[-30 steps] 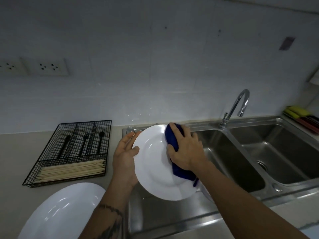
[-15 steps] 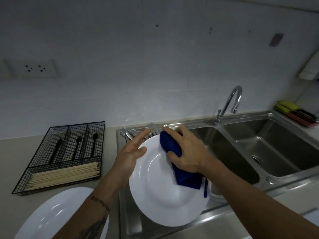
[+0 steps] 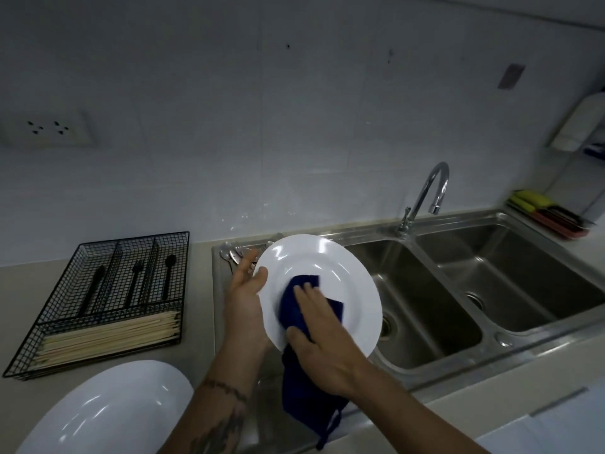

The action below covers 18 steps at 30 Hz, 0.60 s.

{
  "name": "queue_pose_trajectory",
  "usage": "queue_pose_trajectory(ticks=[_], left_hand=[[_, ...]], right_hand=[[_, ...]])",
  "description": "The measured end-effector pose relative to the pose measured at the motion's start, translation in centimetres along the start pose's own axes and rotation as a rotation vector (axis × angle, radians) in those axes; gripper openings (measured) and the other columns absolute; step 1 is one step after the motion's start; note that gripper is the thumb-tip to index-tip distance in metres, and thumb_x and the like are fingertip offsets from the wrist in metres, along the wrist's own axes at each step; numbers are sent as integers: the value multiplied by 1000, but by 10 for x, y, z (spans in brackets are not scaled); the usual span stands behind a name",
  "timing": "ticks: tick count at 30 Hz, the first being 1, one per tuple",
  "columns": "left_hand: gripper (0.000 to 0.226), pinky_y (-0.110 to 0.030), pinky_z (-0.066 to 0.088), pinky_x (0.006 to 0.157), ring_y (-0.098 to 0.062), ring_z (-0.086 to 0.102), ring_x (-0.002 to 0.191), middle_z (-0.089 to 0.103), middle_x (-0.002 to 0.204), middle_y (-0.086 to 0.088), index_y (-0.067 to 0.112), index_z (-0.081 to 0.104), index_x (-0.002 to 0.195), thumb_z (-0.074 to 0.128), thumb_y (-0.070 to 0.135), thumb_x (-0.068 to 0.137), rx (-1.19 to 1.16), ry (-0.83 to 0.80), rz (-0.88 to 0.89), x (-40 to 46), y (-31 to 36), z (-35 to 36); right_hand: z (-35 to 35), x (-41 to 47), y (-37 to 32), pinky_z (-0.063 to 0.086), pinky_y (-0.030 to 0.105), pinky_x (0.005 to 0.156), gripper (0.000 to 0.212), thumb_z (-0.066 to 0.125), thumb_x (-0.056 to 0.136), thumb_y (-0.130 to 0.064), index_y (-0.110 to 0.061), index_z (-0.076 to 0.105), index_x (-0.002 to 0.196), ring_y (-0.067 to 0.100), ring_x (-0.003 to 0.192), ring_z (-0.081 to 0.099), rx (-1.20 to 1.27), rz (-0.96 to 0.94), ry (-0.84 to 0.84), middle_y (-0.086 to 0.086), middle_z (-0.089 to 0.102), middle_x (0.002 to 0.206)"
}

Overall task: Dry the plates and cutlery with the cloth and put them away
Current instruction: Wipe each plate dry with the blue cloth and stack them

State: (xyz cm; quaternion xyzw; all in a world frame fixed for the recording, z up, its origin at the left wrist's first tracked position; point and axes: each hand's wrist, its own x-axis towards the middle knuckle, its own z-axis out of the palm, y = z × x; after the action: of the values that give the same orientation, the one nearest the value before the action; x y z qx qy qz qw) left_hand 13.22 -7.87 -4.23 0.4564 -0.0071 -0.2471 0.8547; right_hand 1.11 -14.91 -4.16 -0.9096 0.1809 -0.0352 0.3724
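Note:
A white plate (image 3: 330, 260) is held tilted above the sink's left side. My left hand (image 3: 244, 296) grips its left rim, thumb on the face and fingers behind it. My right hand (image 3: 322, 335) lies flat on a dark blue cloth (image 3: 294, 306) and presses it against the plate's face; the cloth's tail hangs down below the plate. Metal cutlery (image 3: 234, 252) lies on the sink ledge behind my left hand, partly hidden. A second white plate (image 3: 108, 411) rests on the counter at the lower left.
A black wire cutlery tray (image 3: 108, 303) with black utensils and pale chopsticks stands on the counter at left. The steel double sink (image 3: 491, 335) with its tap (image 3: 425, 198) fills the right. Sponges on a red holder (image 3: 550, 211) sit at far right.
My right hand slid the cloth from the plate's upper right down to its lower middle. The plate now stands higher and more upright in the view.

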Motion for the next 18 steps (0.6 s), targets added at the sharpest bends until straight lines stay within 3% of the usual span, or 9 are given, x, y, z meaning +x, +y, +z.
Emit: queue_pose_trajectory(ticks=[3, 8, 14, 18], left_hand=[[35, -22, 55, 56, -10, 72, 74, 74, 95, 6, 25, 59, 130, 51, 12, 98, -56, -19, -34, -2, -2, -2], [40, -38, 54, 72, -24, 66, 93, 65, 122, -5, 29, 55, 134, 49, 12, 98, -102, -8, -29, 1, 9, -21], [50, -59, 49, 90, -38, 60, 105, 60, 130, -16, 22, 54, 137, 63, 16, 88, -52, -115, -8, -5, 14, -21], [37, -51, 54, 87, -35, 65, 103, 67, 123, -9, 31, 62, 126, 54, 10, 96, 25, -142, -35, -8, 8, -8]], right_hand=[[1, -3, -17, 7, 26, 118, 63, 38, 100, -35, -41, 2, 152, -5, 143, 1, 64, -119, -114, -25, 0, 157], [-19, -2, 9, 3, 17, 114, 59, 41, 99, -31, -35, 16, 152, -6, 142, 4, -176, -191, -175, -22, 10, 157], [-44, 31, 46, -8, 23, 113, 60, 33, 101, -29, -17, 7, 154, 13, 147, -4, -479, -84, 197, -2, -2, 161], [-40, 59, 37, -7, 31, 117, 64, 32, 101, -28, -13, 0, 154, 19, 148, -8, -457, -50, 322, 4, -4, 162]])
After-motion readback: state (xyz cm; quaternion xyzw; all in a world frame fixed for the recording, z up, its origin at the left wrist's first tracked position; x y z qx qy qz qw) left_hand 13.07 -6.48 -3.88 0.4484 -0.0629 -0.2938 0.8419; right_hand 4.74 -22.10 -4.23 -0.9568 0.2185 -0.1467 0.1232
